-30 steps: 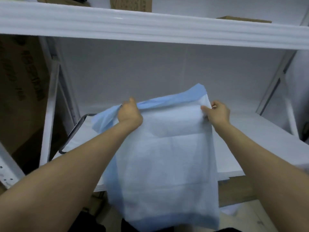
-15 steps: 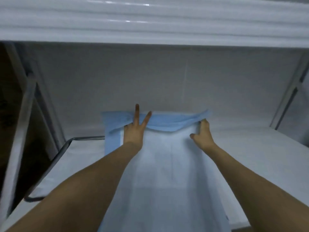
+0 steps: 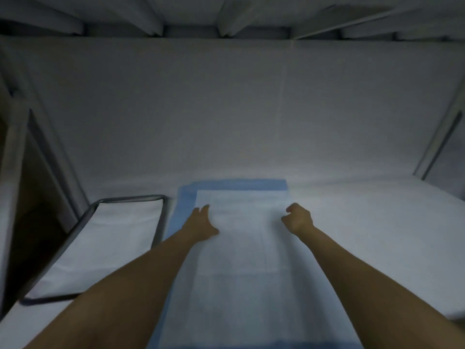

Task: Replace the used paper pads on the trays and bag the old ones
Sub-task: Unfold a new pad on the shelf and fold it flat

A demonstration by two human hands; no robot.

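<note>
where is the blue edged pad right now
Head view: the blue-edged pad lies flat in the middle of the shelf, just right of the dark-rimmed tray, under the left hand, with the right hand at its right edge.

Pale back panel (image 3: 226, 109), ribbed underside of the upper shelf (image 3: 191, 18), grey uprights (image 3: 437, 137) at either side, in dim light.

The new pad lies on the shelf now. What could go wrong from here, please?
1. Only the left hand presses flat on the pad. The right hand is curled at its right edge, grip unclear, so smoothing may drag the pad askew.
2. The pad's blue left border lies close to the rim of the tray; it may ride over that rim and wrinkle.
3. The pad's near end runs out of view; it might overhang and slip.
</note>
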